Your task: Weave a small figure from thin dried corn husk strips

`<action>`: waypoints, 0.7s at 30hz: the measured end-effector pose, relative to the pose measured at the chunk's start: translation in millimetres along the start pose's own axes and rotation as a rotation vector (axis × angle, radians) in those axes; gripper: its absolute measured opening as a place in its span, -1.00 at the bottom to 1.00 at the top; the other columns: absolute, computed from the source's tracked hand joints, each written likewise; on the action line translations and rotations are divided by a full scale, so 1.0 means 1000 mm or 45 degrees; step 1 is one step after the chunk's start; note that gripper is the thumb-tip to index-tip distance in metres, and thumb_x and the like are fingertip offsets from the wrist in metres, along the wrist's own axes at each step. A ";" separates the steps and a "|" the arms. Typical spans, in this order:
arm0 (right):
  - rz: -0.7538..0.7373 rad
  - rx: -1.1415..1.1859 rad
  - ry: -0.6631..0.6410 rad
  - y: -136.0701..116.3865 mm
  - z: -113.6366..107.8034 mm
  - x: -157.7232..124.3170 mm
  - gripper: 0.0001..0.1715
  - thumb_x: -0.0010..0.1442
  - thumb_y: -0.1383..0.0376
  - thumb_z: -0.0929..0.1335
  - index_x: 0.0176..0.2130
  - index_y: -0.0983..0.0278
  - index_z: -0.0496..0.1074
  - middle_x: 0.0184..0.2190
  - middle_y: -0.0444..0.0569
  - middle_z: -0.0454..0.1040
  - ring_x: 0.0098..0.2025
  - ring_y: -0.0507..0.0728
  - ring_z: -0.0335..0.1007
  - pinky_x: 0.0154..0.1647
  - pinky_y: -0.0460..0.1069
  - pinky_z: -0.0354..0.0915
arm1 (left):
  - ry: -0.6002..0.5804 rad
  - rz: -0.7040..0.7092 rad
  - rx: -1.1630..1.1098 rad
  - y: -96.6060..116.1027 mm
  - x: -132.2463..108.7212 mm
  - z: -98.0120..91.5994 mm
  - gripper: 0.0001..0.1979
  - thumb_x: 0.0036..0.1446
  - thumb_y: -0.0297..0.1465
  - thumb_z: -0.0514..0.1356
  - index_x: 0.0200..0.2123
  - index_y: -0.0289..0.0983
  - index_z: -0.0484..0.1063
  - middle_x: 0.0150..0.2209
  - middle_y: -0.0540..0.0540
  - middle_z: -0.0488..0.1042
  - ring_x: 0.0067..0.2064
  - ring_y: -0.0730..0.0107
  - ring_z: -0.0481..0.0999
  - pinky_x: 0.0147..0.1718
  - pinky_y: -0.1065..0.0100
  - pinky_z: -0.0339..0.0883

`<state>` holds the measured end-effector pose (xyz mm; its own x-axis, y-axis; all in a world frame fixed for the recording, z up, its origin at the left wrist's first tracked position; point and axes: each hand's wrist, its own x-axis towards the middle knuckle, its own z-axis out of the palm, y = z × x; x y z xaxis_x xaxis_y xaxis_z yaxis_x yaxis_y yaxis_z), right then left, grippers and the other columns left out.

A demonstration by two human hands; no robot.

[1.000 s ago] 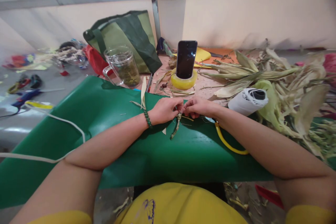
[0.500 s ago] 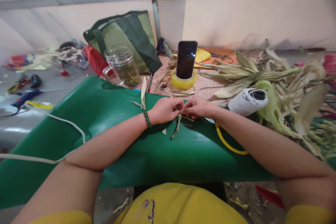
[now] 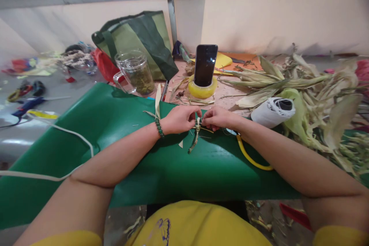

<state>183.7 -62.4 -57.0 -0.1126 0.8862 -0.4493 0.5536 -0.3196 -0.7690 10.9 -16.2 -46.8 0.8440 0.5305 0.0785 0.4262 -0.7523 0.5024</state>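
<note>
Between my two hands is a small figure of twisted dried husk (image 3: 197,132), with a pale top and a thin tail hanging toward me over the green mat (image 3: 178,173). My left hand (image 3: 182,119), with a beaded bracelet at the wrist, pinches at the figure's left side with bent fingers. From the other side my right hand (image 3: 216,118) closes its fingers near the figure's right edge, where thin stalks or threads show. What exactly lies in the right fingertips is too small to make out. A loose husk strip (image 3: 157,102) lies beyond my left wrist.
A phone (image 3: 205,65) stands in a yellow tape roll (image 3: 202,89). Left of it are a glass mug (image 3: 140,75) and a green bag (image 3: 144,42). Dried husks (image 3: 317,100) and a white roll (image 3: 269,115) lie right. A glue gun (image 3: 27,107) and white cable (image 3: 69,132) are left.
My fingertips have moved slightly apart, so the pale top of the husk figure now shows between them. The rest of the table looks the same.
</note>
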 end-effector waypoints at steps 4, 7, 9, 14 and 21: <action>-0.002 -0.094 0.030 0.001 0.000 0.000 -0.79 -0.06 0.41 0.33 -0.67 0.29 0.33 -0.76 -0.19 0.31 -0.74 -0.07 0.19 -0.74 -0.16 0.06 | -0.058 -0.002 0.036 0.001 0.000 -0.002 -0.71 -0.08 -0.59 0.12 -0.24 -0.31 0.47 -0.51 0.01 0.48 -0.49 0.47 0.39 -0.48 0.47 0.15; -0.033 -0.213 0.061 0.001 0.001 0.000 -0.82 -0.08 0.40 0.31 -0.67 0.28 0.33 -0.77 -0.20 0.28 -0.72 -0.05 0.17 -0.71 -0.14 0.06 | -0.109 -0.011 0.072 0.000 0.000 -0.003 -0.69 -0.06 -0.58 0.11 -0.22 -0.31 0.51 -0.49 -0.03 0.52 -0.48 0.45 0.41 -0.49 0.46 0.16; -0.090 -0.308 0.088 0.002 0.002 0.000 -0.83 -0.09 0.38 0.30 -0.66 0.28 0.34 -0.78 -0.21 0.25 -0.70 -0.04 0.16 -0.69 -0.13 0.04 | -0.145 -0.009 0.103 0.001 0.000 -0.004 -0.69 -0.05 -0.58 0.10 -0.25 -0.30 0.55 -0.43 -0.07 0.56 -0.42 0.41 0.46 -0.44 0.45 0.20; -0.180 -0.473 0.140 0.004 0.002 0.000 -0.80 -0.08 0.34 0.29 -0.68 0.28 0.32 -0.76 -0.21 0.23 -0.63 -0.03 0.13 -0.62 -0.11 0.01 | -0.232 0.007 0.219 0.006 -0.001 -0.005 -0.72 -0.03 -0.56 0.09 -0.35 -0.30 0.59 -0.32 -0.14 0.60 -0.30 0.30 0.52 -0.32 0.39 0.28; -0.152 -0.647 0.075 -0.003 -0.005 -0.007 -0.86 -0.08 0.33 0.30 -0.62 0.29 0.36 -0.71 -0.19 0.27 -0.59 -0.01 0.15 -0.58 -0.10 0.02 | -0.261 0.002 0.352 0.011 -0.002 -0.005 -0.73 0.00 -0.54 0.08 -0.33 -0.28 0.58 -0.27 -0.12 0.60 -0.23 0.26 0.54 -0.30 0.38 0.30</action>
<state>187.4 -65.6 -49.6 -0.1611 0.9286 -0.3343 0.8719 -0.0249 -0.4891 12.0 -23.3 -37.2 0.8808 0.4606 -0.1100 0.4730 -0.8455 0.2479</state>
